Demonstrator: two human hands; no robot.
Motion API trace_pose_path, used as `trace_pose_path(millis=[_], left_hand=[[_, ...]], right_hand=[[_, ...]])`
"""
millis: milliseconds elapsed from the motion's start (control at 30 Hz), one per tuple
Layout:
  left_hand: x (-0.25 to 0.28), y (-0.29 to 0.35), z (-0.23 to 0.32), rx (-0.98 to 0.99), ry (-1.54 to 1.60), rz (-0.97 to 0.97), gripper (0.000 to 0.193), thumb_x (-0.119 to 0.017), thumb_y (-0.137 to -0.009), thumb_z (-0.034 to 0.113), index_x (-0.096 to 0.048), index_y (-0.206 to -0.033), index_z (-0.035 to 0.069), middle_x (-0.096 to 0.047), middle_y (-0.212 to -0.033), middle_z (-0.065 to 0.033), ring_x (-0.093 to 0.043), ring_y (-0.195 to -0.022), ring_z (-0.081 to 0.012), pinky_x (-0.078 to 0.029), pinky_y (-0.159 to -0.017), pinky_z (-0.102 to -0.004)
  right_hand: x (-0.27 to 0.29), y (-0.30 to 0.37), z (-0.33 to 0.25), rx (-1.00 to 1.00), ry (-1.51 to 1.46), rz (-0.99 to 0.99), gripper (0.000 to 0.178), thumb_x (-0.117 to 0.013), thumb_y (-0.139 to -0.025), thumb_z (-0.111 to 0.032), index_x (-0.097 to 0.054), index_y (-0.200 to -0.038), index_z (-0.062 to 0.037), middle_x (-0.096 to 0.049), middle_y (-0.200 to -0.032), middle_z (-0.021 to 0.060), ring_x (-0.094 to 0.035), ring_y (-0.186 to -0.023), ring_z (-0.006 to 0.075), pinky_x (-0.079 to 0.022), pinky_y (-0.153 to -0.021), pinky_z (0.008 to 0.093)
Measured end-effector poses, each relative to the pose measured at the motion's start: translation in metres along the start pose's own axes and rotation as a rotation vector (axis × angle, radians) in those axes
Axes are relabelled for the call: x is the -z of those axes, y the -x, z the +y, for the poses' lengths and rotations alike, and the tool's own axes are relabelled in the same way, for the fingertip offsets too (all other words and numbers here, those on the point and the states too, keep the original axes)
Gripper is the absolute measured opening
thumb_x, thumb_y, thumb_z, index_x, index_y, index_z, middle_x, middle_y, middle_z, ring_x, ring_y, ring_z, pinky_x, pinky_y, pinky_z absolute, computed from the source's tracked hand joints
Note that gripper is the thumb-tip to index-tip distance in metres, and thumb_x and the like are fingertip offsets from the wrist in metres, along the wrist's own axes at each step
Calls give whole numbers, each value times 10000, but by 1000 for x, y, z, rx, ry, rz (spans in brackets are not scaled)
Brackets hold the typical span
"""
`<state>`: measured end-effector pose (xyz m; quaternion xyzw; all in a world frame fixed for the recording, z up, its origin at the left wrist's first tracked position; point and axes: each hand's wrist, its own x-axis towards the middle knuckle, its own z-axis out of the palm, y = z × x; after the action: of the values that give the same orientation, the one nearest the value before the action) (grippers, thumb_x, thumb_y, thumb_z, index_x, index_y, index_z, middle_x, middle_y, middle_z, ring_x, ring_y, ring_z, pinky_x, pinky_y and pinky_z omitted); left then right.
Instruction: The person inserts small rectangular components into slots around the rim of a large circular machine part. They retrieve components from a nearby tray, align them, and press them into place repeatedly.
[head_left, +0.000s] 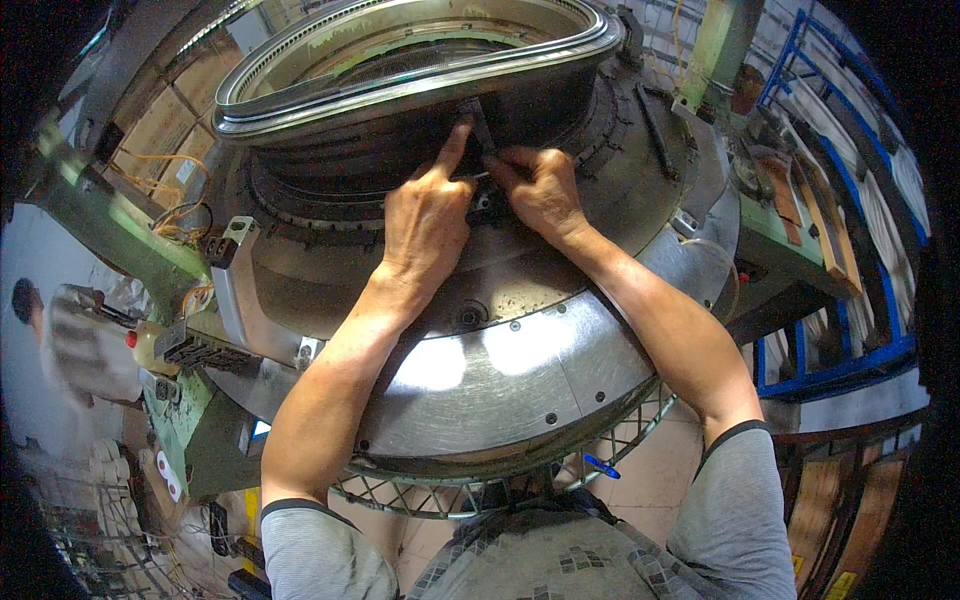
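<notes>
Green panel [205,430]: near left, bearing a white oval sticker with red marks [168,476]; I can make out no wording.
Left hand [428,225]: forefinger stretched toward the far side, tip at the strip's left edge, other fingers curled, gripping nothing I can see; whether it presses I cannot tell.
Metal strip [483,135]: centre, at the dark drum wall [360,155], on the near side below its bright rim.
Strip handling: I'd judge light fingertip pressure best, keeping it square; twisting could scratch the wall.
Right hand [545,195]: closed in a thumb-and-forefinger pinch on the strip's near end.
Dark bar [655,130]: far right, apart from both hands.
Yellow label [842,583]: near right, too small for me to read.
</notes>
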<state>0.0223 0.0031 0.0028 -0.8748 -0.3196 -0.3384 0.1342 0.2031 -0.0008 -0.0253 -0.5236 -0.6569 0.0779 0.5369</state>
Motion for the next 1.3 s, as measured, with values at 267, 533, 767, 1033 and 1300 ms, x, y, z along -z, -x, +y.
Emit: trace_pose_path(millis=[267,533,767,1033,1300], left_hand=[[0,-2,0,4,0,-16,232,-623,-706,-39,-774,-841,75,-521,-1454,-188,-737,-835,-348,-619,-719,-395],[0,-3,-1,-19,18,-5,208,-603,-710,-50,-758,-809,48,-518,-1454,-201,-736,-840,-351,-620,-722,-398],[2,-4,1,-14,-23,-42,219,-603,-705,-52,-762,-825,38,-519,-1454,-201,-733,-838,-354,-620,-720,-402],[1,-3,0,15,-17,-93,246,-620,-685,-75,-767,-845,40,-473,-1509,-162,-728,-885,-341,-612,-762,-394],[1,-4,0,13,-33,-113,269,-616,-684,-85,-760,-876,37,-446,-1530,-157,-723,-885,-343,-612,-753,-401]], right_hand=[[4,0,-5,-68,-20,-20,203,-700,-816,-188,-771,-920,-29,-723,-817,215,-733,-721,306,-560,-700,397],[0,-2,2,16,26,20,201,-727,-853,-181,-764,-933,-1,-723,-775,198,-676,-668,193,-524,-639,357],[1,-1,1,45,50,34,200,-735,-874,-185,-759,-933,4,-700,-720,206,-658,-605,149,-503,-586,346],[2,-1,-3,7,50,19,208,-738,-869,-180,-759,-946,11,-719,-775,215,-684,-647,159,-518,-614,343],[2,-2,-4,-34,51,8,204,-733,-868,-170,-760,-955,13,-730,-818,217,-708,-695,171,-534,-648,343]])
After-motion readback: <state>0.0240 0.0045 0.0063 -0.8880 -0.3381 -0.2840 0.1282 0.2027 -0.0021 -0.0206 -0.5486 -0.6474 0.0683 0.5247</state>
